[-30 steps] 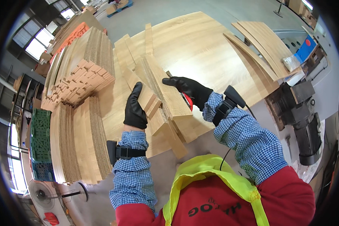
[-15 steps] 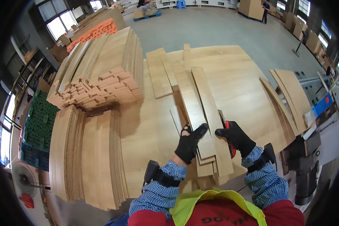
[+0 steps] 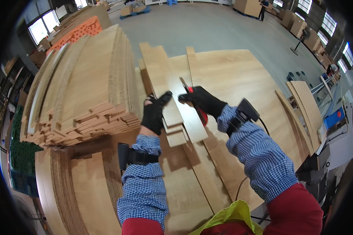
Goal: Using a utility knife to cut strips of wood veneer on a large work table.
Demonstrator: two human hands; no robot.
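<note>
Between my hands lies a small bundle of narrow wood-grain boards (image 3: 194,127), raised above the table and pointing away from me. My left hand (image 3: 154,114), in a black glove with bare fingertips, grips the bundle's left side with the thumb on top. On the right side, my gloved right hand (image 3: 206,102) presses its thumb against the bundle and also holds a red-handled tool (image 3: 202,117). Its thin tip shows past the fingers; the exact kind is hidden. Under the bundle, more narrow boards (image 3: 202,172) lie on a large wood-grain panel (image 3: 231,78).
A tall stack of boards (image 3: 94,74) stands close on the left, with lower stacks (image 3: 90,180) nearer me. Several leaning boards (image 3: 302,113) stand at the right edge. A blue box (image 3: 334,118) is beyond them. A person (image 3: 263,9) stands far back by large cartons.
Both hands have carried the board bundle forward and to the left, toward the tall stack. The red-handled tool has moved along with my right hand. The view has shifted too.
</note>
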